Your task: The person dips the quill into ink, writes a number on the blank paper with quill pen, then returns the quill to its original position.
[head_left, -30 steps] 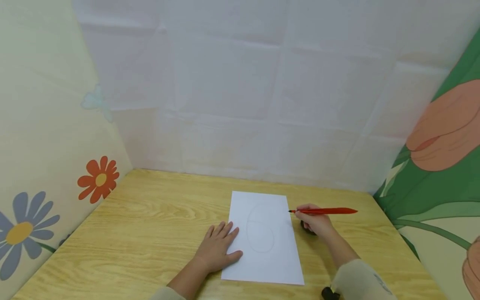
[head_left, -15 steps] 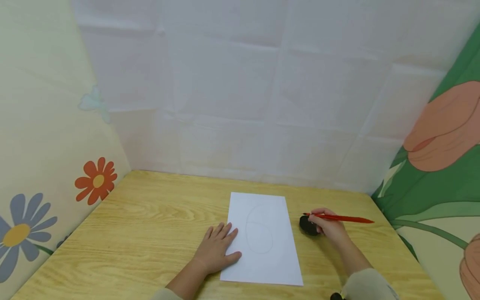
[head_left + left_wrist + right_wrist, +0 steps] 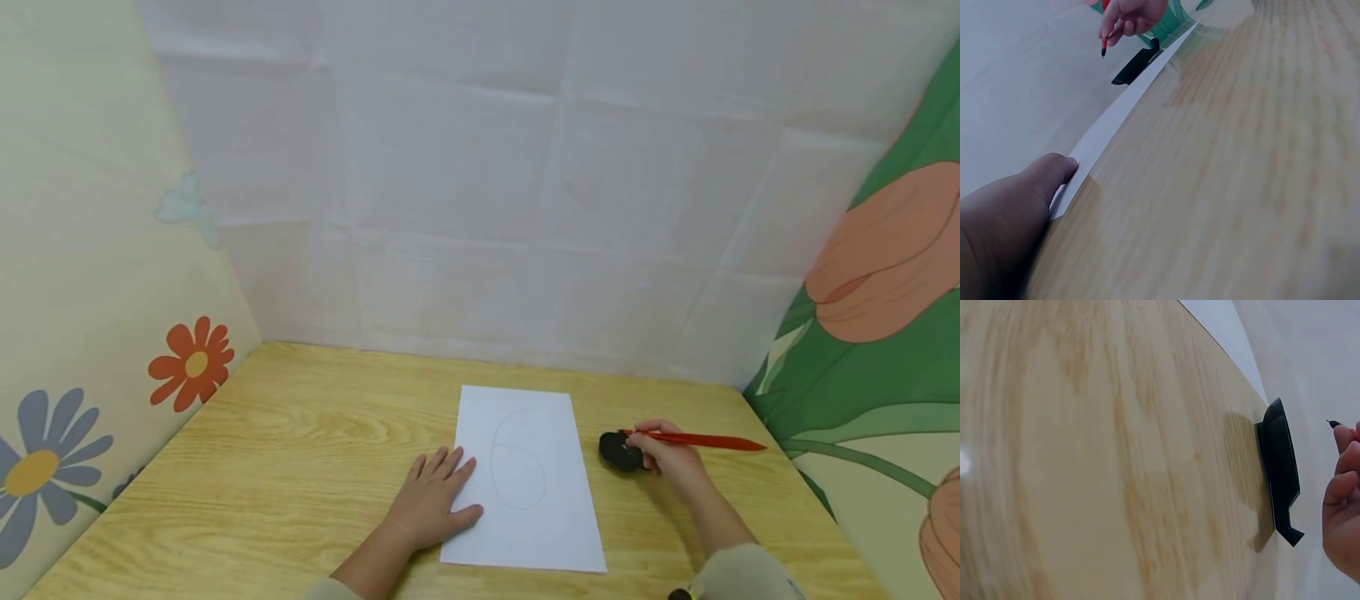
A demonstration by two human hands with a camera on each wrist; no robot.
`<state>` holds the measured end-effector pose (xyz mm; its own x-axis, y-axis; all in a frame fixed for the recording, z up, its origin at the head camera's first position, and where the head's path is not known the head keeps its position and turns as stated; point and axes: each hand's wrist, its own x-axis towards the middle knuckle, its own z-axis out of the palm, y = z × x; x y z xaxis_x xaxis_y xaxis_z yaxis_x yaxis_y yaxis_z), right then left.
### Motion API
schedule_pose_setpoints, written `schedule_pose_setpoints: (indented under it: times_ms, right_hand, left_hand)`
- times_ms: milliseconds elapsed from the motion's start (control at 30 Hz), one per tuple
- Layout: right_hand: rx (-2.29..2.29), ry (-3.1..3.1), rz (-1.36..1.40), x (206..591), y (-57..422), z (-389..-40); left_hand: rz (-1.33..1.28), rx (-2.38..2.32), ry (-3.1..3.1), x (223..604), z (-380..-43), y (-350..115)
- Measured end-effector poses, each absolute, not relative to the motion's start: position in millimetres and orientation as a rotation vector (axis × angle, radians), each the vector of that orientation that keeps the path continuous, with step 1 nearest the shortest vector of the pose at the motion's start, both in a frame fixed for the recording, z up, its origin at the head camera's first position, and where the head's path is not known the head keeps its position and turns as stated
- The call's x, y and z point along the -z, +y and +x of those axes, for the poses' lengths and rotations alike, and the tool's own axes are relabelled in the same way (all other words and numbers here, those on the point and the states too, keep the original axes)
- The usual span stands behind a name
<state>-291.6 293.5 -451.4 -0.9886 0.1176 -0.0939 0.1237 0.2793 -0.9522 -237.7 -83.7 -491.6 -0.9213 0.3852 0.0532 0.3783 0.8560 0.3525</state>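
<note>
A white sheet of paper lies on the wooden table, with a faint looped line like a 6 drawn on it. My left hand rests with spread fingers on its left edge. Right of the sheet, my right hand pinches a slim red brush near its dark, pointed tip, the handle pointing right. Directly by that tip sits a small black dish; in the right wrist view it shows a short bent handle. There the brush tip is held above the dish's level.
The wooden tabletop meets a creased white cloth at the back. Flower-printed cloths stand at the left and right sides. A small black round object shows by the right sleeve.
My right hand has moved right and slightly toward me, carrying the brush from the paper's right edge to the black dish. My left hand has stayed on the paper.
</note>
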Motion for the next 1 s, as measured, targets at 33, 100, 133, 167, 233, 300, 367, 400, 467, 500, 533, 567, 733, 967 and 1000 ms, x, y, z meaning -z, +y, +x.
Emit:
schedule_pose_setpoints:
  times_ms: [33, 100, 133, 167, 233, 300, 367, 400, 467, 500, 533, 567, 733, 967, 1000]
  right_hand:
    - [1.871, 2.507, 0.237, 451.4, 293.8, -291.2]
    - [1.902, 2.495, 0.227, 450.8, 294.1, -289.9]
    - [1.915, 2.494, 0.215, 450.7, 294.2, -289.6]
    - [1.938, 2.488, 0.203, 450.6, 294.3, -289.2]
    - [1.964, 2.484, 0.170, 450.1, 294.6, -288.1]
    - [1.985, 2.485, 0.158, 449.5, 294.7, -287.9]
    - [1.982, 2.497, 0.162, 448.8, 294.3, -287.9]
    - [1.971, 2.506, 0.167, 448.1, 294.1, -287.7]
    - [1.960, 2.520, 0.174, 445.7, 293.3, -286.5]
    - [1.948, 2.534, 0.167, 444.0, 292.5, -285.3]
    - [1.925, 2.551, 0.148, 442.3, 292.2, -284.0]
    - [1.906, 2.564, 0.121, 440.8, 292.0, -282.6]
    - [1.892, 2.539, -0.019, 440.9, 293.7, -283.7]
    - [1.886, 2.525, -0.021, 447.6, 293.4, -289.7]
    - [1.886, 2.520, -0.029, 447.9, 293.2, -289.6]
  left_hand:
    - [0.619, -0.568, 3.007, 491.9, -237.6, -83.6]
    - [0.619, -0.571, 3.007, 492.0, -237.4, -83.5]
    - [0.618, -0.573, 3.006, 491.8, -237.4, -83.5]
    - [0.618, -0.574, 3.006, 491.8, -237.3, -83.4]
    - [0.617, -0.572, 3.007, 491.9, -237.5, -83.2]
    - [0.616, -0.566, 3.010, 492.6, -238.3, -83.2]
    - [0.615, -0.564, 3.012, 493.0, -238.9, -83.2]
    - [0.616, -0.562, 3.014, 493.3, -239.2, -83.2]
    - [0.619, -0.560, 3.018, 493.3, -239.5, -83.3]
    - [0.618, -0.562, 3.019, 493.2, -239.5, -83.4]
    - [0.618, -0.563, 3.019, 493.4, -239.8, -83.5]
    - [0.618, -0.564, 3.020, 493.9, -240.2, -83.8]
    - [0.622, -0.571, 3.027, 495.9, -241.9, -84.9]
    - [0.632, -0.577, 3.025, 496.8, -241.9, -85.2]
    - [0.629, -0.580, 3.022, 496.2, -241.6, -85.2]
